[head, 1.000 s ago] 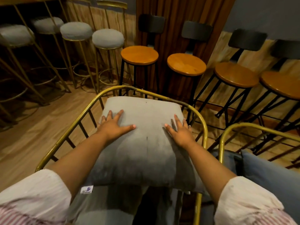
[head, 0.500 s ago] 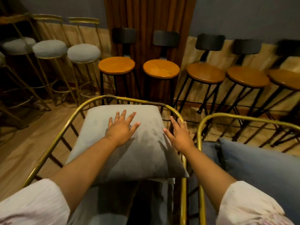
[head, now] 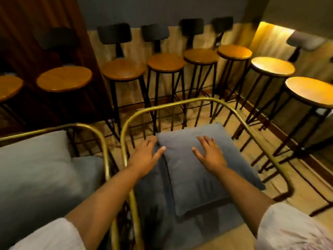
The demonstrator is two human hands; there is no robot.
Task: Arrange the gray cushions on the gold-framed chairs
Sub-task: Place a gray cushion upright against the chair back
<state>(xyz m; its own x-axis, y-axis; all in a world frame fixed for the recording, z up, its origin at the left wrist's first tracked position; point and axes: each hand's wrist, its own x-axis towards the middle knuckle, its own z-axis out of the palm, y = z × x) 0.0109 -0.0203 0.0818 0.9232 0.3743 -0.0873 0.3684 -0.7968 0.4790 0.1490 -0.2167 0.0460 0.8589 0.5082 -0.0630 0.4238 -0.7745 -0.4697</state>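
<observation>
Two gold-framed chairs stand side by side below me. The right chair (head: 203, 101) holds a gray back cushion (head: 189, 170) that leans on its gray seat pad (head: 153, 195). My left hand (head: 146, 156) lies flat at the cushion's upper left corner, fingers apart. On the cushion's top my right hand (head: 210, 153) rests flat with fingers spread. The left chair (head: 100, 141) carries another gray cushion (head: 34, 170) propped against its back.
A row of wooden-seat bar stools (head: 124, 70) with black legs and dark backrests lines the far wall. More stools (head: 310, 91) stand at the right, close to the right chair. A dark wood panel (head: 36, 33) rises at the back left.
My view and both hands have shifted right, from the cushion on the left chair to the cushion on the right chair. The gold padded stools have left the view.
</observation>
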